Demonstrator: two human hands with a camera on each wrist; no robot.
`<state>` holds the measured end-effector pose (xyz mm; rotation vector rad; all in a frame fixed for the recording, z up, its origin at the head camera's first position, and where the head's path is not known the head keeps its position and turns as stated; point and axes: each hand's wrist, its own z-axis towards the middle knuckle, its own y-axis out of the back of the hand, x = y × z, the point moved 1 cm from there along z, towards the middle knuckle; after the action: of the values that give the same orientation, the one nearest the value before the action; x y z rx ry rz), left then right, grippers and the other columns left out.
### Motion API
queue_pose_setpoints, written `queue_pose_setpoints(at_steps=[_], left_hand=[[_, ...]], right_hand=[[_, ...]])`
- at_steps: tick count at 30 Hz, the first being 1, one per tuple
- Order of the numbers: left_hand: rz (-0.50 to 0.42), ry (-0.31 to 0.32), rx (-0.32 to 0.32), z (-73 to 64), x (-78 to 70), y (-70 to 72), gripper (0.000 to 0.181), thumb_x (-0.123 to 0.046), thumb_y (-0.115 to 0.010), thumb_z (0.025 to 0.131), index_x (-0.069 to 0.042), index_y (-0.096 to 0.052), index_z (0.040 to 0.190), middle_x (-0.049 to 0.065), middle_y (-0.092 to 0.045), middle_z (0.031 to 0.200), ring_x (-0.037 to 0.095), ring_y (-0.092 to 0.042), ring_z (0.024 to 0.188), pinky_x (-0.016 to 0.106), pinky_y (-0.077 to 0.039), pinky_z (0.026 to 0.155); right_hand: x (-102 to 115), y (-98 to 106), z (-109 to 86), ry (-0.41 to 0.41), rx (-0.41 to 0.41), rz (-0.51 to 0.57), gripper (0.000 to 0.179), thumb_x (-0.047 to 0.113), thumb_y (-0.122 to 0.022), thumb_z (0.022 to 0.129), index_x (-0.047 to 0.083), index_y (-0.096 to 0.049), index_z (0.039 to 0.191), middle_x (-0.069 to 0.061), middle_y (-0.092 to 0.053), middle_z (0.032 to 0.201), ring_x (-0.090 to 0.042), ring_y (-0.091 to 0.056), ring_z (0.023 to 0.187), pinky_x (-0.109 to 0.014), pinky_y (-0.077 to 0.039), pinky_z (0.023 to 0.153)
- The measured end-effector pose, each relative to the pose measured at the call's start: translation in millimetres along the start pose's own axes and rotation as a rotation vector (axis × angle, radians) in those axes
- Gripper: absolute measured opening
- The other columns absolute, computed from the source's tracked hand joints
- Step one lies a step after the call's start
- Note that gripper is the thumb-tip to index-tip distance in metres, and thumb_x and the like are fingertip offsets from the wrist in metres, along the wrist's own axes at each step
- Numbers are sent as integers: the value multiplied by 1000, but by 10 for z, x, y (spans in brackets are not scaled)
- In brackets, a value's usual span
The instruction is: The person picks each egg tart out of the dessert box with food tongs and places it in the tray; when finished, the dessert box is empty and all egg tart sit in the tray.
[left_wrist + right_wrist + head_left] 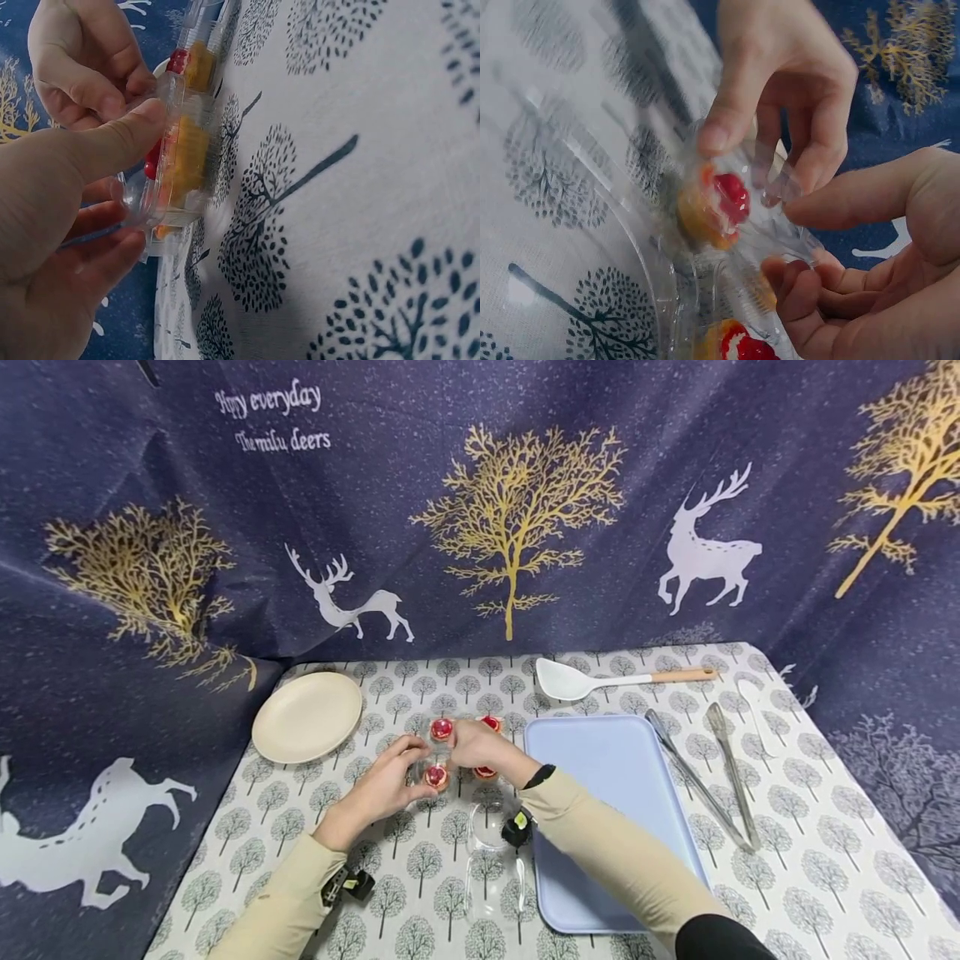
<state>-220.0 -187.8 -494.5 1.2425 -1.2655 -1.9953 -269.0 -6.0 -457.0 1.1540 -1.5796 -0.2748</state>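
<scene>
A clear plastic box holds several small tarts with yellow sides and glossy red tops, among them one tart at the front left and another tart behind it. My left hand grips the box's left side, thumb in front and fingers curled behind, around the front-left tart. My right hand reaches over the box between the tarts. In the right wrist view, its thumb and fingers pinch a thin clear plastic edge beside that tart. The right hand partly covers the tarts on the right.
Clear moulded plastic lies in front of the box. A blue tray is to the right, with metal tongs beyond it. A white spatula lies behind, a cream plate back left, and a pale spoon far right.
</scene>
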Motion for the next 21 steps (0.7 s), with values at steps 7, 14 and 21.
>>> queue_pose_setpoints(at_steps=[7,14,21], left_hand=[[19,-60,-55,-16,-13,30,68,-31,-89,67,0,-63,122,12,-54,133,29,-58,116,44,-52,99],[32,-58,-65,-41,-61,64,72,-31,-88,68,0,-59,127,18,-53,139,35,-54,124,49,-46,105],[56,-62,-92,-59,-140,138,81,-32,-87,69,2,-52,134,19,-55,135,34,-53,125,47,-44,108]], right_hand=[[-4,0,-47,27,21,92,29,3,-76,75,11,-48,69,3,-40,66,-11,-40,55,-22,-37,45],[-64,-4,-54,87,-19,206,2,2,-65,84,2,-63,82,-9,-62,77,-15,-51,60,-23,-44,50],[-76,28,-84,98,-30,277,21,16,-58,97,-4,-64,91,-20,-71,86,-36,-66,76,-27,-49,51]])
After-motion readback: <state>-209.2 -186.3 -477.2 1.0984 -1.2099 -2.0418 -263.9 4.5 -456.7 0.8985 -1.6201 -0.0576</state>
